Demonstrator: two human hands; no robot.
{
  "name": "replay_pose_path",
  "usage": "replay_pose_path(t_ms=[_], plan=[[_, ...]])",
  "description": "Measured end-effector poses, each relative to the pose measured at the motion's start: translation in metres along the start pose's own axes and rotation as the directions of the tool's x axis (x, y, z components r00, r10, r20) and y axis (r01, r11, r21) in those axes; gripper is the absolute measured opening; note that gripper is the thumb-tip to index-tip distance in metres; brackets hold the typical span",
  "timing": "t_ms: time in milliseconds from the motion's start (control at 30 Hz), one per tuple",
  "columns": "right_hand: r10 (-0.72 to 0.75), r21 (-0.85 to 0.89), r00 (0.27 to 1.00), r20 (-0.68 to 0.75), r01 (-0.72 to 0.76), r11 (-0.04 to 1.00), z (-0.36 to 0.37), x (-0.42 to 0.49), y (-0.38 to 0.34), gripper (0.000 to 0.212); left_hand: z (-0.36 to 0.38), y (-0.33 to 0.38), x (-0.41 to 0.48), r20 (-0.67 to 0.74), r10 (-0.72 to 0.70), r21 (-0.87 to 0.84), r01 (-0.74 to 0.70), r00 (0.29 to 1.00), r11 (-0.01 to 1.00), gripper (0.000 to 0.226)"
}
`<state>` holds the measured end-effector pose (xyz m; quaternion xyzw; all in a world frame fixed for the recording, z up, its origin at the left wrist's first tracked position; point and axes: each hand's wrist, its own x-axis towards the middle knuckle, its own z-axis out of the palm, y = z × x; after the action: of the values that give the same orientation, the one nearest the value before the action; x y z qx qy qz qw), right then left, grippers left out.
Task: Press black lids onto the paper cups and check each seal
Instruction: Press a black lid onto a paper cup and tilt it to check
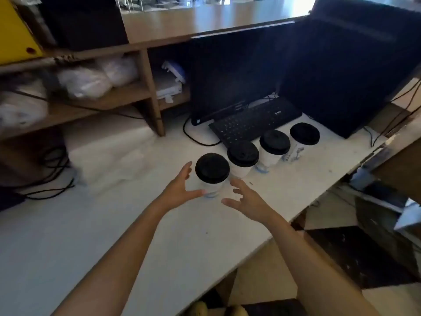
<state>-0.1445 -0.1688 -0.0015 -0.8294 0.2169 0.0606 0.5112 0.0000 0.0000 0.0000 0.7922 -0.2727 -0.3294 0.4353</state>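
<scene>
Left hand (180,190), right hand (249,202): either side of nearest cup (213,187), perhaps touching.

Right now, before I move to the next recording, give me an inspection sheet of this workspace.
Surface: white counter, scuffed, with small dark specks.
Job's things: four in a diagonal row, each capped in black: nearest cup, second cup, third cup, and the farthest lid, whose cup is hidden beneath it.
Clutter: small pale item beside the third cup, too blurred to name.
Hands: left hand open, close beside the nearest cup, contact unclear; right hand open, apart from it.
Cables: black cable looping from the monitor across the counter; cable bundle at the far left.
Surroundings: keyboard behind the cups; wooden shelves holding white bags.
</scene>
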Motion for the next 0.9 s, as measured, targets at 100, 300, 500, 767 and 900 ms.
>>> replay_pose_path(t_ms=[100, 300, 500, 767, 900], plan=[[-0.107, -0.005, 0.992, -0.073, 0.107, 0.994, 0.011, 0.015, -0.006, 0.071, 0.004, 0.001, 0.010, 0.019, 0.053, -0.107, -0.051, 0.998, 0.993, 0.095], [-0.114, 0.155, 0.963, -0.243, 0.154, 0.976, 0.032, 0.043, -0.009, 0.065, 0.012, 0.001, 0.019, -0.047, 0.073, -0.310, -0.084, 0.996, 0.947, 0.070], [-0.131, 0.199, 0.959, -0.252, 0.184, 0.963, 0.049, 0.049, -0.019, 0.061, -0.001, -0.005, 0.000, -0.136, 0.059, -0.343, -0.103, 0.989, 0.934, 0.069], [-0.209, 0.198, 0.968, -0.141, 0.234, 0.952, 0.078, 0.047, -0.032, 0.063, -0.019, -0.026, -0.038, -0.264, -0.019, -0.375, -0.084, 0.964, 0.923, 0.075], [-0.203, 0.208, 0.975, -0.088, 0.217, 0.954, 0.086, 0.046, -0.030, 0.063, -0.017, -0.029, -0.047, -0.262, -0.055, -0.363, -0.046, 0.964, 0.931, 0.077]])
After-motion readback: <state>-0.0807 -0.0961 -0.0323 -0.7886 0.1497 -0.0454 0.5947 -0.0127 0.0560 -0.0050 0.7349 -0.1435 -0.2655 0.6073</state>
